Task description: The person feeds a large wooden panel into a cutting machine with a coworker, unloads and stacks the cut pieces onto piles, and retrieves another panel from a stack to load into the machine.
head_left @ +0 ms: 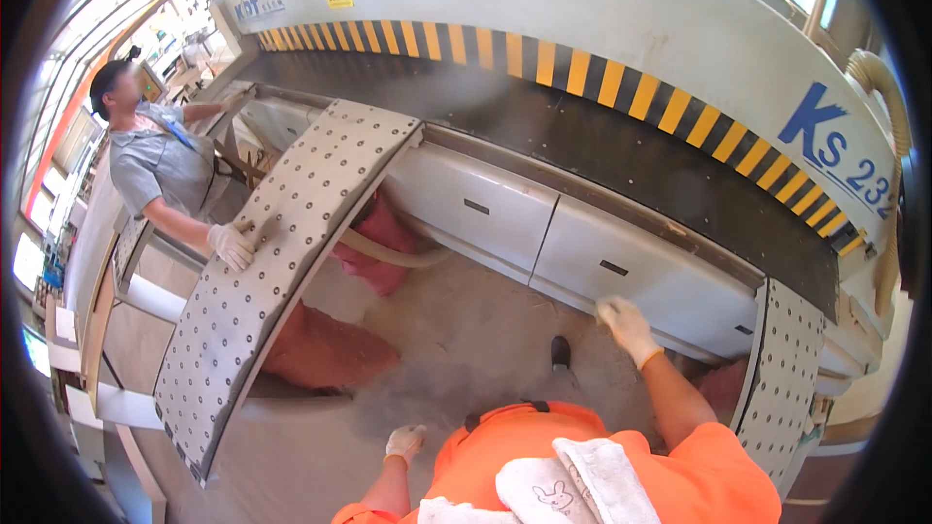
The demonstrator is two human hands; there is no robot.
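Observation:
My right hand [628, 330], in a white work glove, is held out in front of the white drawer-like panels [641, 277] of a large machine. Its fingers look curled together, with nothing visible in them. Low beside my orange-clad body, my left hand [406, 442] also wears a white glove; its fingers are folded in and no object shows. Neither hand appears to touch anything. Nearest to my left hand is a perforated grey support table [282, 223] reaching out from the machine. A matching table [784, 359] stands to my right.
The machine's black bed [544, 126] runs under a yellow-and-black striped guard [573, 78]. At left, a person [175, 155] rests a gloved hand on the support table. Reddish sacks [330, 349] lie beneath it, near a pale hose [393, 254]. Dust covers the floor [485, 315].

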